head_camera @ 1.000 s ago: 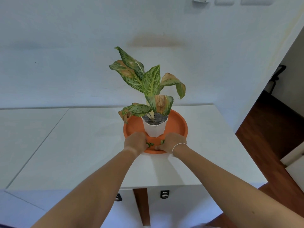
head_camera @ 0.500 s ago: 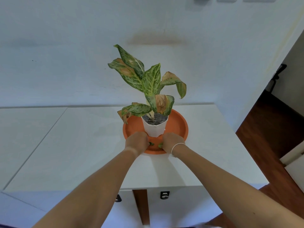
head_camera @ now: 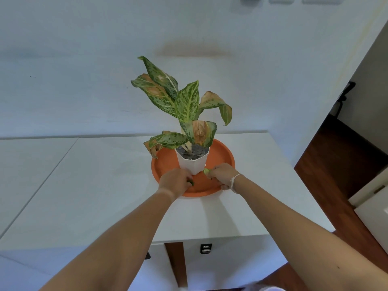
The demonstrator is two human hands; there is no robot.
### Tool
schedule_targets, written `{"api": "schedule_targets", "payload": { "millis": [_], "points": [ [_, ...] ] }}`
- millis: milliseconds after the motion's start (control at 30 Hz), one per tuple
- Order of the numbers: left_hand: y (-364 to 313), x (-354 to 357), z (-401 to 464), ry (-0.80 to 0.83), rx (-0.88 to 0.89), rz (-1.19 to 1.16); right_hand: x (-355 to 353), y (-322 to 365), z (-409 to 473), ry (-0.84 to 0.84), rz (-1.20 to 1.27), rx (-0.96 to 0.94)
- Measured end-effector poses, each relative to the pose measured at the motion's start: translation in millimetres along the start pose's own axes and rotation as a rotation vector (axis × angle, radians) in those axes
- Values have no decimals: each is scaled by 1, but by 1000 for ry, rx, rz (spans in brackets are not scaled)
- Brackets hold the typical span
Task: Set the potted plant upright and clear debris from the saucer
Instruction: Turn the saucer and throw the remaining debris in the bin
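So the small white faceted plastic pot (head_camera: 192, 162) with the speckled green plant (head_camera: 182, 106) is standing upright, sitting a bit toward 12 o'clock of centre in the round orange plastic saucer (head_camera: 222, 156), which is on the white tabletop (head_camera: 105, 185) near its far edge by the pale wall (head_camera: 84, 59). Several leaves are browning, and one droopy one hangs over the saucer rim at about 10 o'clock. Both hands are down in the saucer on the near side of the pot. The left hand (head_camera: 176, 181) is at roughly 7 o'clock from the pot, fingers curled closed around a small green leaf scrap (head_camera: 191, 182) that just peeks out at the fingertips. The right hand (head_camera: 222, 175) is at about 5 o'clock, fingers bunched together pinching a pale green leaf bit (head_camera: 206, 170) right beside the pot's base; I can't tell if the knuckles actually touch the pot. There's a thin white bracelet (head_camera: 234, 180) on the right wrist. The bit of saucer floor between the hands looks plain orange. Off at 3 o'clock the dark wooden floor (head_camera: 336, 164) shows past the tabletop's edge.
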State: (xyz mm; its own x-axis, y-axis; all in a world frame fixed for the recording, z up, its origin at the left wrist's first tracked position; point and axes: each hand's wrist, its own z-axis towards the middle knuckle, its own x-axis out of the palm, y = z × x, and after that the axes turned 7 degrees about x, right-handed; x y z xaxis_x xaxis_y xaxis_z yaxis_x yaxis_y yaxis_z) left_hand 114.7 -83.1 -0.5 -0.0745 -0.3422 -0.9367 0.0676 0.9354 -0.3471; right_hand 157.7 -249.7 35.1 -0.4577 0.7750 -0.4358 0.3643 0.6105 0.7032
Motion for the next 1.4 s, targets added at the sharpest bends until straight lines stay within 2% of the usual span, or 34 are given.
{"api": "schedule_targets", "payload": {
  "millis": [233,367,467,733,933,1067,1400],
  "points": [
    [-2,4,-1,-29,-7,25,-5,-8,4,81,248,66],
    [-4,4,-3,-29,10,65,-6,-10,2,118,310,63],
    [-6,2,-4,-45,2,11,-6,-13,1,169,366,65],
    [-20,-17,-14,-129,-144,-501,-4,-24,-6,281,697,115],
    [-21,-24,-26,-212,-356,-948,-2,-30,-14,298,942,142],
    [-18,-26,-38,-218,-436,-1121,0,-32,-20,292,1026,120],
    [-21,-17,-61,-179,-492,-1444,15,-38,-32,214,1060,69]
  ]
}}
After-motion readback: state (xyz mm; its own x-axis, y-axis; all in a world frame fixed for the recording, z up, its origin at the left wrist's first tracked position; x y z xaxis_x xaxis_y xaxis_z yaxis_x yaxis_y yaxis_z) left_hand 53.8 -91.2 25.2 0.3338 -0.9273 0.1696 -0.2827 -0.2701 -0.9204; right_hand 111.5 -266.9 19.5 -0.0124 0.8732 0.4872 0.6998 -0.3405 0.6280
